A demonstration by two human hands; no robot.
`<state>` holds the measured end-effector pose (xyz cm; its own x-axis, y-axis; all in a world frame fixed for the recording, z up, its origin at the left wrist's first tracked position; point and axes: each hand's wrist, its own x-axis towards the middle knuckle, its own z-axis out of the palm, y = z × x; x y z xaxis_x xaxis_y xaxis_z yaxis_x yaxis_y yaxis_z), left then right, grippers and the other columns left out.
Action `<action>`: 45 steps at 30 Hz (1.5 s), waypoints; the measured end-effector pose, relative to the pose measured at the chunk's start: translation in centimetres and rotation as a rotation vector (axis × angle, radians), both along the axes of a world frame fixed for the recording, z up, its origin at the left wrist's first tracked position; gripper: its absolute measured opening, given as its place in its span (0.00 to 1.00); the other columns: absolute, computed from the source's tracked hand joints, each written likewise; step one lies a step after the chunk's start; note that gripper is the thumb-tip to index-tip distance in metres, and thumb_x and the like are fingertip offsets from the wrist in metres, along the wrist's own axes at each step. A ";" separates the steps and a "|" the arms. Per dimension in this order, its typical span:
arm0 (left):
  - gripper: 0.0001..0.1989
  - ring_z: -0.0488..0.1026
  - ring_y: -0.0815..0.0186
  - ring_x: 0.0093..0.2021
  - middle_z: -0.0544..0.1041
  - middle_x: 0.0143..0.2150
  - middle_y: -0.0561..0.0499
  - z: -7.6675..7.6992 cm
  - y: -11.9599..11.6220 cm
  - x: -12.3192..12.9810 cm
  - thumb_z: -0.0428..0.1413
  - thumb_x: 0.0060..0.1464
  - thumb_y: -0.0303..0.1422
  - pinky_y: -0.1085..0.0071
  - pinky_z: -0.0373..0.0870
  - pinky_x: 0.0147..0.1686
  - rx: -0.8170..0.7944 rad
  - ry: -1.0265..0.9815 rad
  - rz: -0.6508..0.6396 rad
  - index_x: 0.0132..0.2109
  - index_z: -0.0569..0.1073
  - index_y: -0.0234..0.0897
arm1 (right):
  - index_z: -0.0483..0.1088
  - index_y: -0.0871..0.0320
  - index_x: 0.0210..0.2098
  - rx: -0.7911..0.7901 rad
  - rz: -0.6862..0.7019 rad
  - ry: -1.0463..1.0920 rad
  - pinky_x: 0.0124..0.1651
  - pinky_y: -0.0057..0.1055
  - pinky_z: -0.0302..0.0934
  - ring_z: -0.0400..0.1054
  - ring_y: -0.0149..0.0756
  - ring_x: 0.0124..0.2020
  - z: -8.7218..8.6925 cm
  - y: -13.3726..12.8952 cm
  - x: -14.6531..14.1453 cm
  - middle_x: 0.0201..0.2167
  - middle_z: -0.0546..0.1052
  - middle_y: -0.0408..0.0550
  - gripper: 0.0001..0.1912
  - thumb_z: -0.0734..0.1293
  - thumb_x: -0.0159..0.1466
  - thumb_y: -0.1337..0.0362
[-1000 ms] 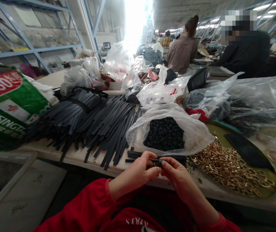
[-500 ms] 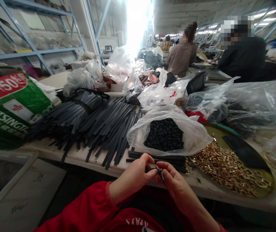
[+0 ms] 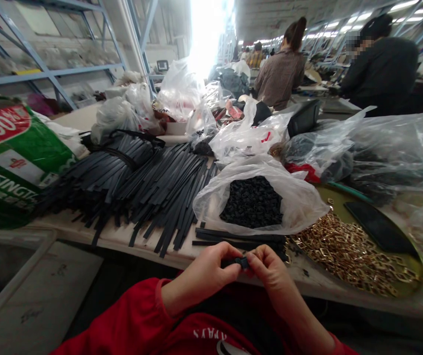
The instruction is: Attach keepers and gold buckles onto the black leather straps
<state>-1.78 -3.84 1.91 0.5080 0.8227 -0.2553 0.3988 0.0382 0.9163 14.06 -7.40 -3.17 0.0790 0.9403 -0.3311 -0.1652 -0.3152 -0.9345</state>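
Observation:
Just past the table's front edge, my left hand (image 3: 214, 266) and my right hand (image 3: 268, 270) meet, both closed. Between their fingertips is a short dark strap (image 3: 241, 262); my left thumb and fingers pinch one side, my right fingers the other. Whether a buckle is on it is hidden. Directly behind lie several black straps (image 3: 241, 240) in a flat row. An open clear plastic bag (image 3: 300, 207) beyond them holds a heap of small black loops (image 3: 251, 203). To the right, gold metal buckles (image 3: 348, 251) are heaped on an oval yellowish tray (image 3: 414, 276).
Bundles of long black straps (image 3: 159, 197) cover the left of the table, beside a green and red bag (image 3: 15, 167). A dark phone-like slab (image 3: 381, 227) rests on the tray. Plastic bags (image 3: 400, 143) crowd the back. Two people (image 3: 281, 74) sit beyond.
The strap end that pointed down from my right fingers now lies level between both hands. My right fingers have curled in closer to the left. The view has shifted slightly.

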 end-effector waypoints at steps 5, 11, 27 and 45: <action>0.11 0.65 0.73 0.27 0.71 0.30 0.53 -0.6 0.3 0.6 0.52 0.45 0.29 0.77 0.61 0.27 -0.346 -0.202 0.023 0.38 0.69 0.31 | 0.62 0.55 0.35 0.198 0.078 -0.387 0.27 0.25 0.54 0.59 0.28 0.23 -0.2 0.0 0.3 0.23 0.65 0.38 0.13 0.61 0.57 0.53; 0.13 0.64 0.76 0.25 0.71 0.31 0.52 -1.3 0.6 0.5 0.56 0.45 0.33 0.76 0.61 0.26 -0.510 -0.318 0.012 0.38 0.69 0.29 | 0.61 0.56 0.27 0.111 0.159 -0.319 0.26 0.24 0.53 0.58 0.27 0.23 -0.1 0.5 0.8 0.20 0.63 0.38 0.13 0.60 0.58 0.53; 0.14 0.68 0.75 0.26 0.73 0.29 0.51 -1.6 -0.3 0.4 0.56 0.45 0.33 0.78 0.57 0.26 -0.584 -0.299 -0.036 0.40 0.67 0.31 | 0.64 0.55 0.30 0.241 0.453 -0.565 0.30 0.27 0.54 0.61 0.31 0.27 1.7 -0.7 1.8 0.24 0.68 0.40 0.07 0.60 0.59 0.59; 0.18 0.59 0.74 0.19 0.66 0.21 0.56 0.7 -1.2 0.1 0.43 0.55 0.43 0.78 0.55 0.19 -0.263 0.127 -0.404 0.28 0.68 0.34 | 0.63 0.54 0.36 0.258 0.384 -0.407 0.35 0.28 0.58 0.63 0.33 0.33 0.9 -3.7 1.4 0.30 0.69 0.44 0.09 0.56 0.63 0.58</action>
<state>-1.68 -5.06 2.58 0.7242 0.4660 -0.5083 0.5370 0.0815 0.8397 15.44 -11.08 -2.27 -0.2087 0.9725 -0.1033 0.3015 -0.0365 -0.9528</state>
